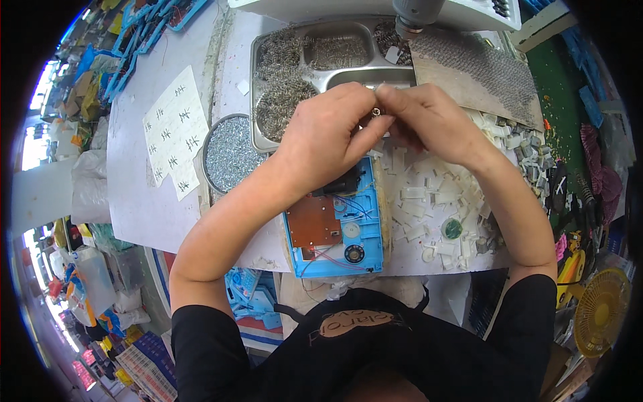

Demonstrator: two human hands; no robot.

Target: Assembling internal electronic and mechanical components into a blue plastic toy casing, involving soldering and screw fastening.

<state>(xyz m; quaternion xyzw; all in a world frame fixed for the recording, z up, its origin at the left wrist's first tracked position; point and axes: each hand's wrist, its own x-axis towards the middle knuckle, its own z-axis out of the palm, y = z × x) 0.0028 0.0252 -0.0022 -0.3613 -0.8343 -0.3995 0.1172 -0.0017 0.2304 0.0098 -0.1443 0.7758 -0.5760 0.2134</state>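
My left hand and my right hand meet above the workbench, fingertips pinched together on one small metal part. Just below them lies an open light-blue plastic housing with a brown circuit board, thin red and blue wires and a small round speaker. How the small part is shared between the two hands is partly hidden by my fingers.
A divided steel tray with springs and small metal parts sits behind my hands. A round tin of screws stands to the left, beside a paper sheet. White plastic pieces litter the right side. A power tool hangs overhead.
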